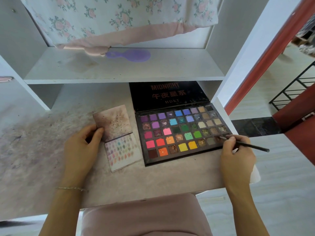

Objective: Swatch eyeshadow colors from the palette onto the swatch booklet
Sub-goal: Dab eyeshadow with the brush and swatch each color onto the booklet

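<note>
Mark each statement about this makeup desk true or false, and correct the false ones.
1. The right hand holds a thin brush with its tip at the right edge of the palette. True.
2. The palette lid is closed. False: it stands open, with lettering showing on its dark lid.
3. The left hand holds the upper page of the swatch booklet. True.
4. The booklet lies to the right of the palette. False: it lies on the left, beside it.
5. The lower booklet page is blank. False: it already carries rows of pale colour dabs.
6. A purple hairbrush lies on the shelf above the desk. True.
</note>
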Available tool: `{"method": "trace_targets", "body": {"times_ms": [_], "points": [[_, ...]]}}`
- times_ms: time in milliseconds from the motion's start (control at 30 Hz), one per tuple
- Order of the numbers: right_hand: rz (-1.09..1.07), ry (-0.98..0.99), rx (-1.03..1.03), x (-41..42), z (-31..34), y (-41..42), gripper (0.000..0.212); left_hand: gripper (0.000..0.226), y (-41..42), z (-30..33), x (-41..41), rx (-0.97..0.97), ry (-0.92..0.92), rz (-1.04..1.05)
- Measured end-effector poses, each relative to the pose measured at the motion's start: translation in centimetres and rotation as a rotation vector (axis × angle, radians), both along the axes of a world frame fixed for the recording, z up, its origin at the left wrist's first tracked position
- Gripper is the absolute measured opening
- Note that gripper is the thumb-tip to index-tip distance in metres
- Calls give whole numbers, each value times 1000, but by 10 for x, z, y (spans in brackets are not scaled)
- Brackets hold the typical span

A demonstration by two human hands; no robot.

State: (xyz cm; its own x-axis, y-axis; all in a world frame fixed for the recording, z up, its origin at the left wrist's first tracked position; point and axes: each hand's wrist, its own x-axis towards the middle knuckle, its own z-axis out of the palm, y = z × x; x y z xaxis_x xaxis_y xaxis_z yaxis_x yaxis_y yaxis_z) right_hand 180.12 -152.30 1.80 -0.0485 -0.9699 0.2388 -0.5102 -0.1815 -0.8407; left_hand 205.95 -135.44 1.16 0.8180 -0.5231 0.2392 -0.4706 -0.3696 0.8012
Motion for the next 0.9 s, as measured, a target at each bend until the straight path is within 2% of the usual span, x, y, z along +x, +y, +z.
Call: {"method": "trace_targets", "body": {"times_ms": [333,467,733,900], "points": [[16,14,38,-1,0,0,10,19,0,-1,0,3,21,0],[43,1,-15,2,1,2,13,19,1,-1,1,-1,25,1],[358,-90,-41,31,6,29,28,16,1,2,-1,10,5,9],[562,-150,-74,62,9,56,19,18,0,3,-1,21,21,3]]}}
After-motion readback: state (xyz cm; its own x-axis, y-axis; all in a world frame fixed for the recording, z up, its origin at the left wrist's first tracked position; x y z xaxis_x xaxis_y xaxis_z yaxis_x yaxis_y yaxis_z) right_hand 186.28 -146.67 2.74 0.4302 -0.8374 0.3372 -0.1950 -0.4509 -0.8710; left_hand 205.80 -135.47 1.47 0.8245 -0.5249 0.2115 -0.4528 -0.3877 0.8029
